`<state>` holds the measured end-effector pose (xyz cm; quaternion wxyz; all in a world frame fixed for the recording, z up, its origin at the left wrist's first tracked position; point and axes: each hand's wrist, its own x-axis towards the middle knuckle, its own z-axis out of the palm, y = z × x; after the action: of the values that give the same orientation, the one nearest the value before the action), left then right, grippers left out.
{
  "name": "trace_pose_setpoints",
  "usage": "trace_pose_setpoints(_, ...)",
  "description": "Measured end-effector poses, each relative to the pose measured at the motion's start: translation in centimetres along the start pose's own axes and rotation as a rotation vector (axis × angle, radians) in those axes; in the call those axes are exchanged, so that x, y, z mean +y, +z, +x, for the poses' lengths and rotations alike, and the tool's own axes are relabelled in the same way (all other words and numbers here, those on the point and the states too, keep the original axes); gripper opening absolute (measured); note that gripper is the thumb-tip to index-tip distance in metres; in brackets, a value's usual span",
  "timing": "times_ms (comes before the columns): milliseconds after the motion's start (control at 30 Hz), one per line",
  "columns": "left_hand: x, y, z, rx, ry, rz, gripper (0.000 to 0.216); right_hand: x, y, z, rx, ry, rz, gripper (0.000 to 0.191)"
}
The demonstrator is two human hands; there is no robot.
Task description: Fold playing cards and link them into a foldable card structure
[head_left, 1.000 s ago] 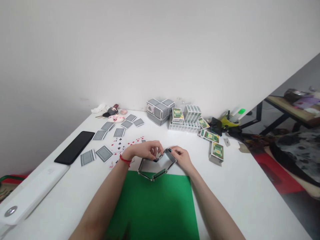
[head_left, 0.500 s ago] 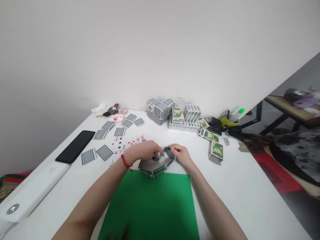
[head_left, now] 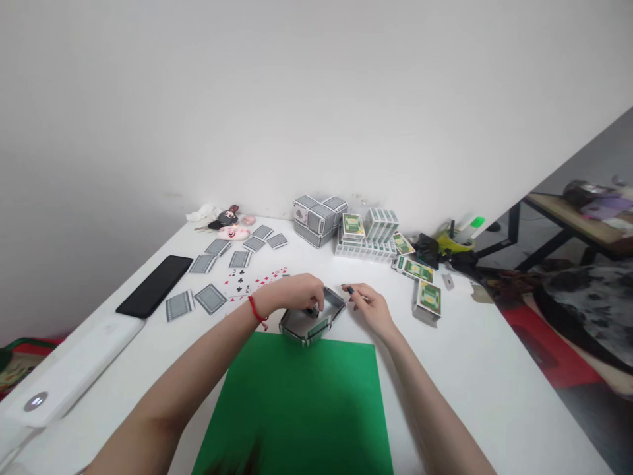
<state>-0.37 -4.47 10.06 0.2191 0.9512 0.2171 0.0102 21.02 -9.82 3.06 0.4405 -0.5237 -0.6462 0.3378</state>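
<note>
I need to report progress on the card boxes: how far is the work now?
Done: one folded-card cube stands by the wall. In hand: the left hand grips a half-built card frame at the green mat edge; the right hand hovers beside it, apparently not touching. Left: its top is open, and loose cards lie unused.

Left forearm: enters from lower left of frame, bare, runs diagonally up to centre; red cord at wrist. Left hand [head_left: 297, 298]: palm down, fingers curled, just left of centre. Right forearm: enters from lower right. Right hand [head_left: 370, 305]: right of centre, fingers loosely bent, dark-painted nails, fingertips pointing left.
</note>
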Motion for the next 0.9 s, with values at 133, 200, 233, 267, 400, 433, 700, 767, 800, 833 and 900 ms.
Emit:
trace_pose_setpoints(133,0.0,-0.1,-0.3,0.044,0.002,-0.022,0.026,-1.7,-0.7,-2.0,0.069,-0.183,-0.091,0.024)
trace_pose_setpoints(200,0.1,0.0,-0.3,0.054,0.009,-0.013,0.026,-2.6,-0.7,-3.1,0.004,-0.245,-0.115,0.027)
trace_pose_setpoints(233,0.2,0.0,-0.3,0.056,0.02,0.003,0.025,-3.0,-0.6,-3.5,-0.028,-0.276,-0.125,0.028)
trace_pose_setpoints(267,0.4,0.0,-0.3,0.059,0.033,0.026,0.026,-3.2,-0.5,-3.9,-0.064,-0.303,-0.141,0.03)
trace_pose_setpoints(400,1.6,0.1,-0.2,0.046,0.047,0.153,0.027,-3.6,-0.3,-4.6,-0.191,-0.377,-0.234,0.034)
trace_pose_setpoints(433,1.9,0.1,-0.2,0.039,0.039,0.178,0.027,-3.6,-0.3,-4.6,-0.213,-0.385,-0.255,0.035)
trace_pose_setpoints(700,1.9,0.3,-0.7,0.109,0.035,0.247,0.025,-3.8,0.4,-5.2,-0.182,-0.416,-0.305,0.034)
trace_pose_setpoints(767,1.8,0.2,-0.8,0.123,0.02,0.246,0.026,-3.9,0.6,-5.4,-0.126,-0.418,-0.306,0.034)
trace_pose_setpoints(800,1.7,0.2,-0.9,0.126,0.012,0.245,0.028,-3.9,0.7,-5.5,-0.103,-0.423,-0.302,0.033)
trace_pose_setpoints(833,1.6,0.2,-0.8,0.129,0.005,0.242,0.029,-3.9,0.8,-5.7,-0.089,-0.434,-0.301,0.033)
trace_pose_setpoints(900,1.5,0.1,-0.7,0.14,-0.002,0.232,0.031,-3.9,0.8,-5.9,-0.093,-0.477,-0.313,0.031)
